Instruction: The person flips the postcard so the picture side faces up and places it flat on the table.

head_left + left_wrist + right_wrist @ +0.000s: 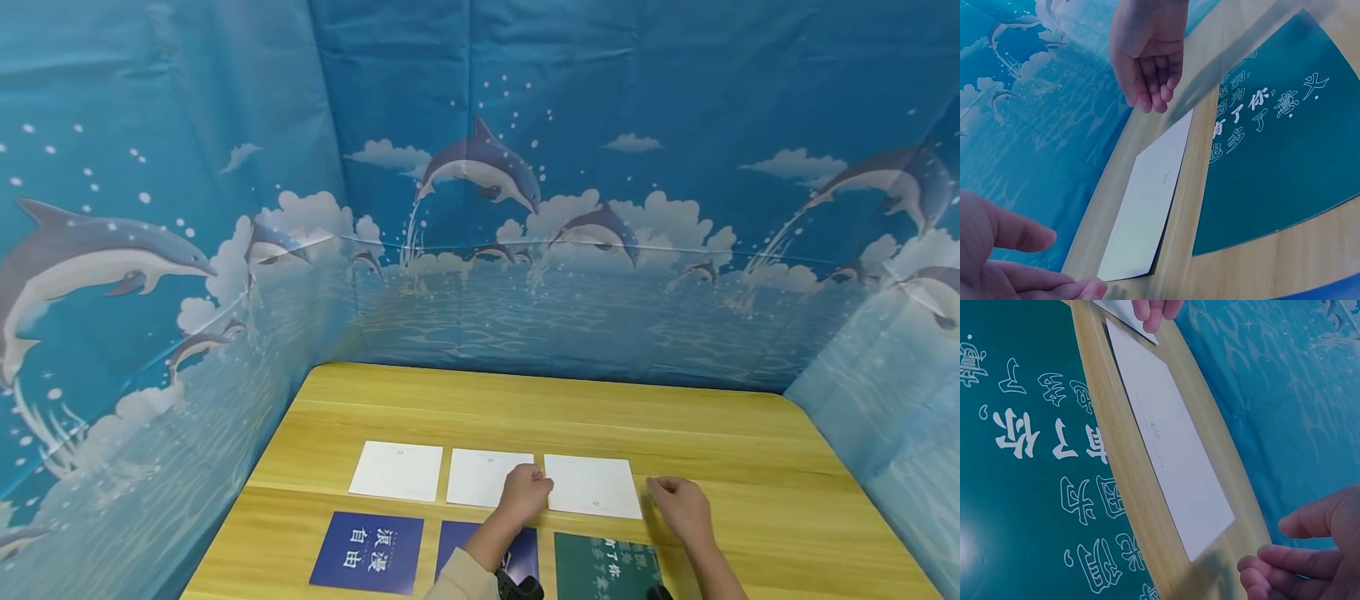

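Note:
On the wooden table, a white card lies flat between my two hands. My left hand is at its left edge, overlapping the gap beside the middle white card. In the left wrist view, that hand's thumb and fingers are apart, fingertips right at the card's end. A little off the right edge hovers my right hand. Its thumb and loosely bent fingers are separated in the right wrist view, with nothing between them. Nearer me lies a green card with white Chinese characters.
A third white card ends the back row at the left. In the front row are a blue card with white characters and a purple-blue card, partly covered by my left forearm. A dolphin-print curtain surrounds the wooden table.

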`<move>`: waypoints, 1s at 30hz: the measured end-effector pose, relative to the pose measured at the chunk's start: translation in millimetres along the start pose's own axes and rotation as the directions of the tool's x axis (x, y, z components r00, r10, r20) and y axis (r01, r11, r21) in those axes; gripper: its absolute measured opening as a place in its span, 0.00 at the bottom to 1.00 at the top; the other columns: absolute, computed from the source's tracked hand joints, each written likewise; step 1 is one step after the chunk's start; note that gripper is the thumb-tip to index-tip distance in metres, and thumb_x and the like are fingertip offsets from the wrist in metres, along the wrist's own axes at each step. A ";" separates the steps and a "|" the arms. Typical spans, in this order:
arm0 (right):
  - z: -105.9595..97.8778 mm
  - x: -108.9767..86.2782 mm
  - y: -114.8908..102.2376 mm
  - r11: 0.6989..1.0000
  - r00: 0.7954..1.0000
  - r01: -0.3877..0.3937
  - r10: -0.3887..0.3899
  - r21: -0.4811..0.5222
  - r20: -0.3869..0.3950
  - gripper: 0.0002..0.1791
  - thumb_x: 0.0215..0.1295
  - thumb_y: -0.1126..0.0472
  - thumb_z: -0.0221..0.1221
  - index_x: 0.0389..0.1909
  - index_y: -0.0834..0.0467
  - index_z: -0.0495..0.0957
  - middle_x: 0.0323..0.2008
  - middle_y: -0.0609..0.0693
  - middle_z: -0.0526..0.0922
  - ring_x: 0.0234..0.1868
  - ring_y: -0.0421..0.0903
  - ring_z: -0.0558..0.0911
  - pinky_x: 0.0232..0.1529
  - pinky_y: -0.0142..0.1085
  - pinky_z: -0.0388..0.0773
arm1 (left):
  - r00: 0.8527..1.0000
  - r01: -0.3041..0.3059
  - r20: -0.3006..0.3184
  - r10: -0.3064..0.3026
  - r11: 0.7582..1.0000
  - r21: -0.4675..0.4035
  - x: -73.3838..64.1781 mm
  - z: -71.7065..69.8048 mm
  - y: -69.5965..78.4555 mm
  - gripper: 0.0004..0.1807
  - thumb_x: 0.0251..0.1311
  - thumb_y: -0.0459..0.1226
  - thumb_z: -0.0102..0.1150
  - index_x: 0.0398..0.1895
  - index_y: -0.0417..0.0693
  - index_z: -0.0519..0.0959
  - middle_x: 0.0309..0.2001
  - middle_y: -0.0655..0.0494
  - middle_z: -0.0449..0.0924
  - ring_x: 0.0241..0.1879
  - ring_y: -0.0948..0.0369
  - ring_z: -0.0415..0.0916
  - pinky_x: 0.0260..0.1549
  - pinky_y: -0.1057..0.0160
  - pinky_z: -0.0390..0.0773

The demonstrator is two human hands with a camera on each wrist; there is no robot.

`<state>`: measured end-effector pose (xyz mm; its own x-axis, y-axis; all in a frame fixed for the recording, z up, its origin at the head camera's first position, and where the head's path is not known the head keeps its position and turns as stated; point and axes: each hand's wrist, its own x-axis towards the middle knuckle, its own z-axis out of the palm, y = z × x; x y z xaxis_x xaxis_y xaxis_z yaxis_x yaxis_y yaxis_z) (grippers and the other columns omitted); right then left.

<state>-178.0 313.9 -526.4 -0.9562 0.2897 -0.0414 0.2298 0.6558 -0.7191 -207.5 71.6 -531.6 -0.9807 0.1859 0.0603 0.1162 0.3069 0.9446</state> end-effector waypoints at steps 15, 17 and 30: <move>10.3 1.4 -3.4 0.999 1.000 -0.029 0.029 0.031 -0.011 0.20 0.60 0.59 0.53 0.39 0.76 0.77 0.31 0.62 0.81 0.35 0.59 0.77 0.28 0.41 0.73 | 1.000 0.005 -0.024 -0.004 0.997 0.072 3.2 6.9 -0.4 0.22 0.46 0.25 0.44 0.07 0.55 0.51 0.07 0.68 0.44 0.09 0.69 0.41 0.09 0.71 0.43; 12.1 1.8 -2.9 0.997 0.998 -0.052 0.053 0.052 -0.018 0.20 0.60 0.59 0.53 0.39 0.76 0.77 0.30 0.61 0.81 0.33 0.56 0.77 0.26 0.38 0.71 | 0.999 0.021 -0.025 -0.020 0.998 0.061 4.0 7.9 -0.3 0.22 0.47 0.25 0.44 0.06 0.55 0.51 0.07 0.68 0.45 0.09 0.69 0.41 0.08 0.71 0.44; 17.5 2.3 -2.0 0.962 0.991 -0.130 0.132 0.241 0.009 0.19 0.63 0.62 0.51 0.40 0.78 0.76 0.28 0.61 0.81 0.30 0.49 0.78 0.22 0.31 0.72 | 0.998 -0.015 -0.063 0.023 0.992 0.125 3.9 11.7 -1.9 0.22 0.37 0.20 0.45 0.09 0.54 0.52 0.11 0.67 0.44 0.12 0.68 0.40 0.12 0.71 0.43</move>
<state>-183.8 301.1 -537.2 -0.9191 0.3675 -0.1421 0.3019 0.4251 -0.8533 -209.7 82.6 -536.9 -0.9858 0.1336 0.1018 0.1493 0.4187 0.8958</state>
